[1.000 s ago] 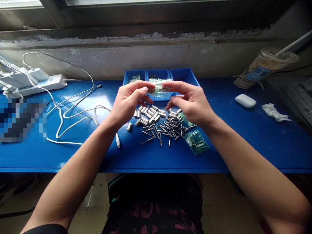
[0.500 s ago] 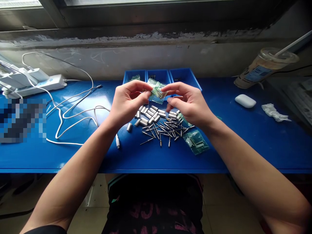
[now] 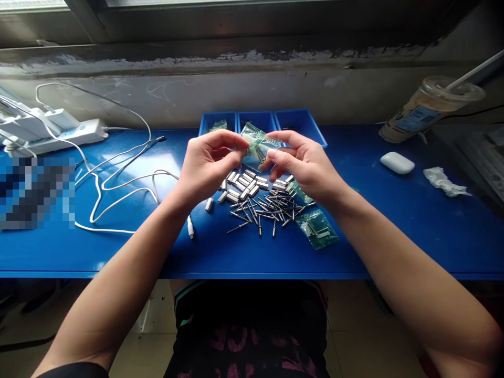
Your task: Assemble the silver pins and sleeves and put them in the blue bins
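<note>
Both my hands are raised over the blue table and pinch one small clear green plastic bag with thin metal parts inside. My left hand grips its left edge between thumb and fingers. My right hand grips its right side the same way. Below the hands lies a heap of small silver blocks and dark thin pins. Another filled green bag lies on the table under my right wrist.
Three blue bins stand behind my hands at the wall. White cables and a power strip lie at the left. A white earbud case, crumpled paper and a tilted drink cup are at the right.
My hands have come closer together and the bag has turned from flat to tilted between my fingers, shifting slightly right. The parts on the table have not moved.
</note>
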### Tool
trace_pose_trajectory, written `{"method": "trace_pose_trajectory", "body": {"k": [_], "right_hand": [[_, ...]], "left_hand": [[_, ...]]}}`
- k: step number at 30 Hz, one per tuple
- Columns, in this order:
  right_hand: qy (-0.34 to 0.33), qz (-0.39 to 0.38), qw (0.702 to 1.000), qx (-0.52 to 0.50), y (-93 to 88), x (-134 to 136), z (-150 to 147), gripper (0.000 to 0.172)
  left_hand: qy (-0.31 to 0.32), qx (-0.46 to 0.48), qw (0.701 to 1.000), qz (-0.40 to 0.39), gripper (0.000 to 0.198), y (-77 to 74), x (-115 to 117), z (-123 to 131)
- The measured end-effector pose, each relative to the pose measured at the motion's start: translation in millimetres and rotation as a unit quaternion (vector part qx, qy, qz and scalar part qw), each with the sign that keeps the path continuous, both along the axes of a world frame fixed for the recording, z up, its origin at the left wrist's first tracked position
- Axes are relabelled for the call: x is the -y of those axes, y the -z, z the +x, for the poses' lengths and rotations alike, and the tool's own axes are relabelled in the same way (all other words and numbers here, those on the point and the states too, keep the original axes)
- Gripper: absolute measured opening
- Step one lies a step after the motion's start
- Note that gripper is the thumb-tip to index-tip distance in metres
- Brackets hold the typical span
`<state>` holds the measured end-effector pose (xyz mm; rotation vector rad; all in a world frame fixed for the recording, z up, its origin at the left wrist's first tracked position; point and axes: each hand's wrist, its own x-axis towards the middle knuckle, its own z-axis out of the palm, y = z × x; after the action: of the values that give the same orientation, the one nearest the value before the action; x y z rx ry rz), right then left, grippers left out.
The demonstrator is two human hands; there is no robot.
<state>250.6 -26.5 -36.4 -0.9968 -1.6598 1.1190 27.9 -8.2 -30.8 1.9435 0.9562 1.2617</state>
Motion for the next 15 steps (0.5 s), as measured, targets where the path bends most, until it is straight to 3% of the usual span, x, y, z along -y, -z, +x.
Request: {"method": "trace_pose_trajectory", "body": {"k": [7, 12, 15], "right_hand": [[-0.003, 0.014, 1.000, -0.003, -4.9, 3.1, -4.3, 0.027], [0.001, 0.009, 1.000, -0.012, -4.7, 3.3, -4.8, 0.028], [-0.008, 0.009, 1.000, -0.013, -4.6, 3.9, -4.6, 0.027]], "left_hand": [[0.034, 0.003, 0.999, -0.010, 0.013, 1.0, 0.6, -1.4], [0.048, 0.009, 0.998, -0.031, 0.051, 5.3, -1.3, -4.2], [0.045, -0.007, 0.999, -0.026, 0.063, 4.8, -0.6, -3.7]]}}
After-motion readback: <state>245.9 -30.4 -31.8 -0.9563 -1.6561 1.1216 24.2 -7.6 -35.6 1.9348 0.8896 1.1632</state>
